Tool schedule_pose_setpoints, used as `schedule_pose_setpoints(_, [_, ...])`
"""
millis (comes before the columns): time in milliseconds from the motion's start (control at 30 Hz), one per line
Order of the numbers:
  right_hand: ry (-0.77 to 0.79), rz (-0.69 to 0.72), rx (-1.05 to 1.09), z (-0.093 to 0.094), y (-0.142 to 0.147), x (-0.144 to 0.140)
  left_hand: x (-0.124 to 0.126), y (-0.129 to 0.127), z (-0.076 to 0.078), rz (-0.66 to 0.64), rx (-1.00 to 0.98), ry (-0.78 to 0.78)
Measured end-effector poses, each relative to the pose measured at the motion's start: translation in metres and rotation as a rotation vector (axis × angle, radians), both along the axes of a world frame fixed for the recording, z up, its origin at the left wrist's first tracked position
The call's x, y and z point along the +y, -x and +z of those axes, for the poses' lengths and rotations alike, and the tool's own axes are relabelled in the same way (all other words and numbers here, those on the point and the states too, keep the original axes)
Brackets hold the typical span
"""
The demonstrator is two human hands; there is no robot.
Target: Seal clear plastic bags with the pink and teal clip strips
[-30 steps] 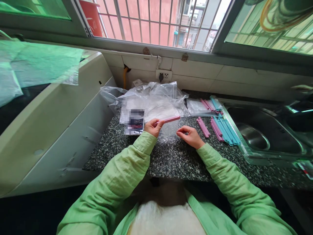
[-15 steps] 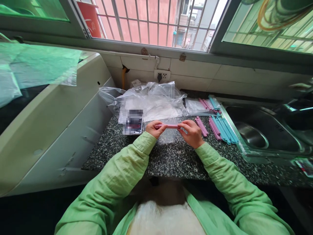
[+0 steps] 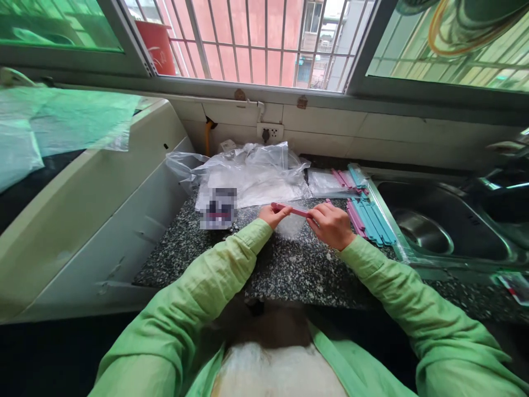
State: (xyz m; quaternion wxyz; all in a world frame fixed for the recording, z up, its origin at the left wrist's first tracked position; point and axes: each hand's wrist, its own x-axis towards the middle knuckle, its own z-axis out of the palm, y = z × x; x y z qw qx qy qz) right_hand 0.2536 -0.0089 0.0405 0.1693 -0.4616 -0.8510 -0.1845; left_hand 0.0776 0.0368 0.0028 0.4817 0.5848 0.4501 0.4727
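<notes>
A slim pink bag-sealing clip (image 3: 298,211) is held level above the counter, tilted slightly down toward the right. My left hand (image 3: 273,215) pinches its left end between thumb and fingers. Around its right end my right hand (image 3: 332,225) is closed. Beneath the clip, a small clear plastic bag (image 3: 289,227) lies on the speckled counter. Just right of my right hand rest several pink clips (image 3: 356,218) and several blue clips (image 3: 375,220), side by side. Another small pink piece shows behind my right knuckles, mostly hidden.
Crumpled clear plastic bags (image 3: 252,173) cover the back of the granite counter (image 3: 289,275). Bagged pink and blue clips (image 3: 349,179) lie at the back right, beside a steel sink (image 3: 438,215). A blurred-out item (image 3: 219,208) sits left. A white appliance (image 3: 136,193) bounds the left side.
The pink clip has gone from nearly level to slanting down on the right. Both hands have shifted a little right, and my right hand now covers most of the pink clips behind it.
</notes>
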Motion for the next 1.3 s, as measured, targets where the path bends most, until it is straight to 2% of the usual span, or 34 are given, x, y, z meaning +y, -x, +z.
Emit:
schedule_pose_setpoints(133, [-0.014, -0.065, -0.043, 0.007, -0.019, 0.009, 0.019, -0.022, 0.003, -0.084, 0.042, 0.08])
schedule_pose_setpoints(300, [0.008, -0.2, -0.041, 0.011, -0.046, 0.021, 0.041, -0.058, 0.016, -0.161, 0.034, 0.159])
schedule_pose_setpoints(467, [0.072, -0.388, -0.01, 0.013, -0.07, 0.037, 0.066, -0.095, 0.026, -0.124, 0.028, 0.2])
schedule_pose_setpoints(600, [0.117, -0.497, 0.024, 0.012, -0.086, 0.053, 0.087, -0.12, 0.027, -0.086, 0.025, 0.224])
schedule_pose_setpoints(700, [0.144, -0.585, 0.036, 0.011, -0.094, 0.067, 0.102, -0.136, 0.028, -0.034, 0.093, 0.187])
schedule_pose_setpoints(800, [0.191, -0.686, 0.048, 0.012, -0.1, 0.082, 0.115, -0.151, 0.027, 0.031, 0.202, 0.139])
schedule_pose_setpoints(900, [0.235, -0.756, 0.045, 0.012, -0.104, 0.097, 0.125, -0.165, 0.024, 0.018, 0.322, 0.089])
schedule_pose_setpoints(1067, [0.301, -0.833, 0.016, 0.012, -0.108, 0.115, 0.135, -0.184, 0.014, 0.012, 0.392, 0.048])
schedule_pose_setpoints(1300, [0.281, -0.846, -0.002, 0.005, -0.113, 0.124, 0.138, -0.188, 0.006, 0.015, 0.442, 0.048])
